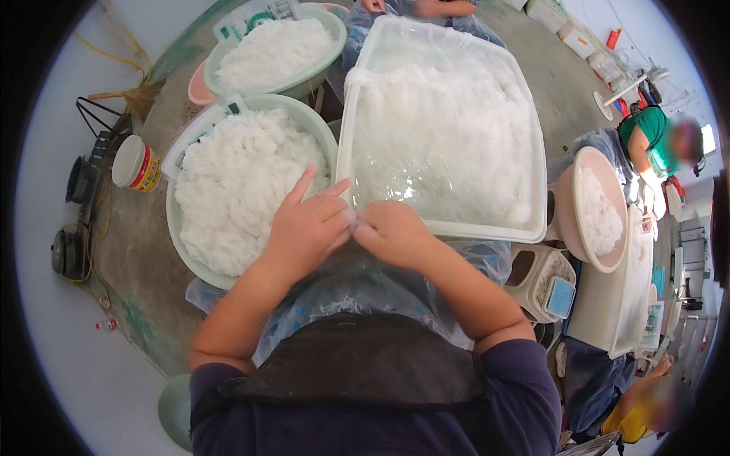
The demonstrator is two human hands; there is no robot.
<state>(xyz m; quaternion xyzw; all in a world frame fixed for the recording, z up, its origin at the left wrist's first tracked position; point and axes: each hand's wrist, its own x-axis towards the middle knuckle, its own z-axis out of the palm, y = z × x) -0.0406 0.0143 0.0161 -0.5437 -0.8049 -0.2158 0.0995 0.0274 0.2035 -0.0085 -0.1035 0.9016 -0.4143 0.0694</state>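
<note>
Head view: both hands meet at a white wisp (351, 219) beside the near-left corner of the tray (487, 231).
The wisp lies at the right hand's (397, 234) 9 o'clock, its thumb and finger pinched on it, and at the left hand's (303, 229) 3 o'clock, touching; whether the left grips I cannot tell. Both are equally near; its long axis is unclear. The tray sits at 1 o'clock, the fluff (232, 190) at 10, partly behind the left hand, the stool (541, 275) towards 4.
</note>
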